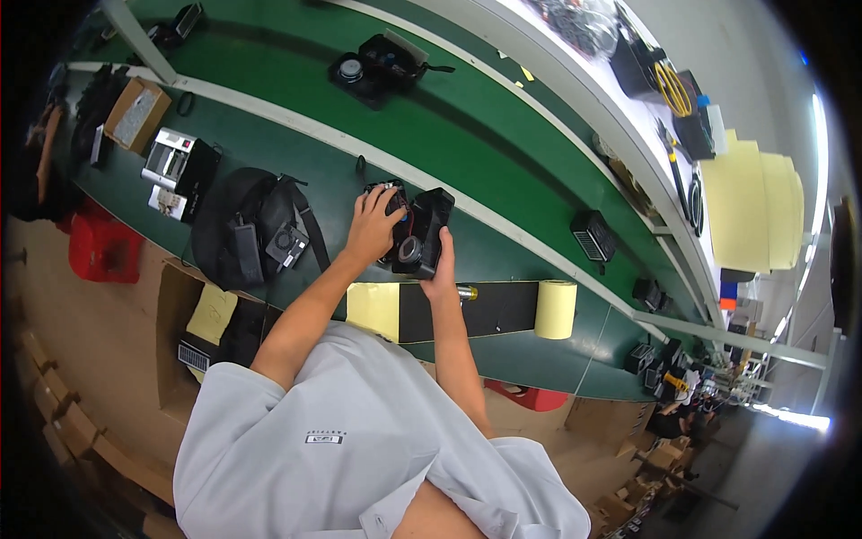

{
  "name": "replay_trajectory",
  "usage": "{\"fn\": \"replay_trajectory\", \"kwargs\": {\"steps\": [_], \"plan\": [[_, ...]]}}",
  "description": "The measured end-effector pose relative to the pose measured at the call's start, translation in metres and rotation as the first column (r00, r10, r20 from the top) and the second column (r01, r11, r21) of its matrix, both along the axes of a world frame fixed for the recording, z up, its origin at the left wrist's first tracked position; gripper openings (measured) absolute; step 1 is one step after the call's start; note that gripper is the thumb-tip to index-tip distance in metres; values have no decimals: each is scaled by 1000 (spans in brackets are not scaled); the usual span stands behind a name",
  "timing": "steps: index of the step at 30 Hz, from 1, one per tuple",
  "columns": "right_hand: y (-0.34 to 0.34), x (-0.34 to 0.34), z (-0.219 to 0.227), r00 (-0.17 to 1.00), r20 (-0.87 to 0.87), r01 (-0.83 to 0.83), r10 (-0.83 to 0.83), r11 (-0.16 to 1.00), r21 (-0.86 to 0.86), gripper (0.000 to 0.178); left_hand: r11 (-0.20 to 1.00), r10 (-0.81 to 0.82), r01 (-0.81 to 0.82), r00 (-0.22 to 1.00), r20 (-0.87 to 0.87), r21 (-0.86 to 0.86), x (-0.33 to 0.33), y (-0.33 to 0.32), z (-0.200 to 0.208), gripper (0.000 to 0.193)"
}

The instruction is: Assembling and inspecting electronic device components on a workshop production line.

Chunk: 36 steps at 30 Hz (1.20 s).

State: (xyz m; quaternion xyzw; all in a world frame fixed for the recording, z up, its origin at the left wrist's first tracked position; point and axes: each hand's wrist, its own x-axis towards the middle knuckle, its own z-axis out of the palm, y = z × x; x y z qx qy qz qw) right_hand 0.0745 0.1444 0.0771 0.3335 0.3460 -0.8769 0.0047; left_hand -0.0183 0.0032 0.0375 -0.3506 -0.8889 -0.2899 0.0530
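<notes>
An opened black plastic housing with a round silver speaker in its lower part is between my hands, over the dark green bench. My right hand grips its right side from below, thumb along the edge. My left hand lies over the other half of the housing, its fingers bent onto the inner parts; small red and blue bits show beside the fingertips. What exactly those fingertips pinch is hidden. Just below the hands are a yellow sheet and a black mat.
Left on the bench are a black bag, a small grey device and a silver-and-black machine. A yellow roll stands right. Behind a white rail, the green belt carries another open housing and a panelled unit.
</notes>
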Motion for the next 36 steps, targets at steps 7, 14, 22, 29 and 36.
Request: {"fn": "replay_trajectory", "kwargs": {"steps": [7, 14, 22, 29, 36], "plan": [[2, -8, 8, 1000, -7, -19, 19, 999, 32, 54, 987, 150, -152, 988, 43, 42, 0, 5, 4, 52], [-8, -8, 8, 1000, -9, 12, -12, 1000, 18, 53, 992, 123, -123, 982, 140, -14, -5, 5, 2, 50], [-11, -28, -12, 988, 144, -25, -57, 857, 514, 58, 983, 147, -142, 989, 32, -112, -6, 10, -5, 33], [-11, -35, -4, 992, 125, -62, -8, 834, 548, 61, 982, 174, -176, 984, 43, 68, -37, 10, -8, 23], [-9, -32, -13, 993, 120, -66, 5, 857, 510, 60, 983, 141, -128, 985, 99, -132, -71, 26, -5, 14]]}}
